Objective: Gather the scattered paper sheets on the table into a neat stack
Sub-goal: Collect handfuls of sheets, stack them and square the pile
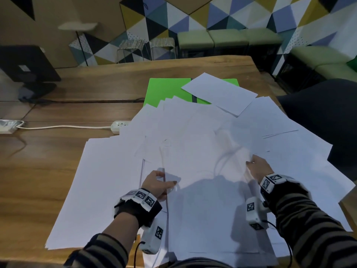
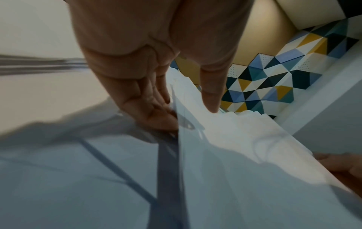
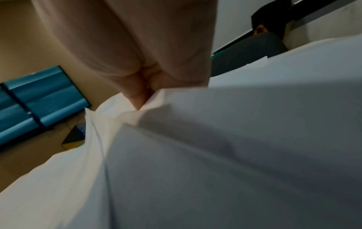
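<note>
Several white paper sheets [image 1: 193, 136] lie fanned and overlapping across the wooden table [image 1: 58, 151]. A bundle of them [image 1: 204, 163] is lifted and bowed between my hands. My left hand [image 1: 160, 183] pinches the bundle's left edge, thumb on top, fingers underneath; the left wrist view shows the thumb [image 2: 211, 99] above the paper [image 2: 225, 139] and fingers [image 2: 156, 117] below. My right hand [image 1: 255, 167] grips the right edge, and in the right wrist view its fingers [image 3: 139, 96] crumple the paper [image 3: 195, 155]. One loose sheet [image 1: 220, 93] lies farther back over a green folder [image 1: 168, 91].
A white power strip [image 1: 119, 125] with its cord lies left of the papers. A black monitor base [image 1: 36, 89] stands at the back left. A dark chair back [image 1: 318, 117] sits at the right. Green stools [image 1: 228, 39] line the patterned wall.
</note>
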A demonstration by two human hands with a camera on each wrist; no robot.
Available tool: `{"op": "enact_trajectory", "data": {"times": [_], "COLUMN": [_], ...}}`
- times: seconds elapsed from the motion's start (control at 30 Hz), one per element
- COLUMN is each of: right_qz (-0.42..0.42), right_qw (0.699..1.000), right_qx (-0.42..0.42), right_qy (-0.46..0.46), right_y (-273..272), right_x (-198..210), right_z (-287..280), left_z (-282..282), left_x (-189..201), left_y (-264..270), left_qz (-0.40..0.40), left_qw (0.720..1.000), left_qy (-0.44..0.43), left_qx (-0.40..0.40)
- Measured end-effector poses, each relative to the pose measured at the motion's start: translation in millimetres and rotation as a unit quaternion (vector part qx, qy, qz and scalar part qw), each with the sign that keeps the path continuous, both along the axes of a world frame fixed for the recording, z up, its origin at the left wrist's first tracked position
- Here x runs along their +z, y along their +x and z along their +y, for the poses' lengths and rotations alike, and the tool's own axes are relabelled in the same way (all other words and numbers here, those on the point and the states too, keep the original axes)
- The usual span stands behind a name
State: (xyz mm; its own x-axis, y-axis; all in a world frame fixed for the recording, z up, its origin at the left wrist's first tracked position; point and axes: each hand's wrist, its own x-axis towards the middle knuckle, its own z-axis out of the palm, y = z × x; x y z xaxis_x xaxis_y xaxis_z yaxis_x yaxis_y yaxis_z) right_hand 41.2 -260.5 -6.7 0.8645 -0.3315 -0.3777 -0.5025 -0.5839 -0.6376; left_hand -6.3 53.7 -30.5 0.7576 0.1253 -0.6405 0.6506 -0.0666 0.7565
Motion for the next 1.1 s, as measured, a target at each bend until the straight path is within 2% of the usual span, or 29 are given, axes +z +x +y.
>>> {"op": "enact_trajectory", "data": {"times": [0.07, 0.17, 0.27, 0.33, 0.4, 0.47, 0.57, 0.63, 0.73, 0.87, 1.0, 1.1], "right_qz": [-0.004, 0.000, 0.020, 0.032, 0.029, 0.014, 0.001, 0.011, 0.002, -0.072, -0.038, -0.029], "right_qw": [1.000, 1.000, 0.999, 0.997, 0.999, 1.000, 0.996, 0.999, 0.999, 0.993, 0.996, 0.995], "right_qx": [-0.003, -0.017, 0.014, 0.034, 0.033, -0.014, -0.092, -0.052, 0.008, -0.014, 0.060, 0.099], "right_qy": [0.000, 0.026, 0.044, 0.056, 0.030, -0.018, 0.001, 0.009, -0.036, -0.095, -0.055, 0.006], "right_y": [-2, 1, 6, 5, 5, 4, -3, -9, -16, -18, -13, -12], "right_x": [3, 2, -7, -10, -13, -10, -10, -14, -19, -13, -19, -22], "right_z": [-5, -21, -29, -18, -5, 1, -10, -17, -10, 13, 16, 19], "left_z": [-3, -8, -12, -15, -17, -16, -8, 0, 6, 0, 0, 2], "left_x": [1, 5, 7, 8, 10, 11, 11, 5, -10, 15, 16, 13], "left_y": [-1, -1, -1, -2, -3, -1, 1, 0, 0, -1, -1, -2], "left_qz": [-0.008, -0.013, -0.020, -0.033, -0.068, -0.085, -0.075, -0.073, -0.074, -0.083, -0.083, -0.078], "left_qw": [1.000, 1.000, 0.999, 0.996, 0.991, 0.989, 0.991, 0.993, 0.994, 0.994, 0.993, 0.995], "left_qy": [0.027, 0.015, 0.016, 0.028, 0.056, 0.073, 0.071, 0.054, 0.008, -0.042, -0.021, -0.032], "left_qx": [-0.010, -0.009, -0.046, -0.077, -0.099, -0.097, -0.090, -0.081, -0.084, -0.054, -0.081, -0.059]}}
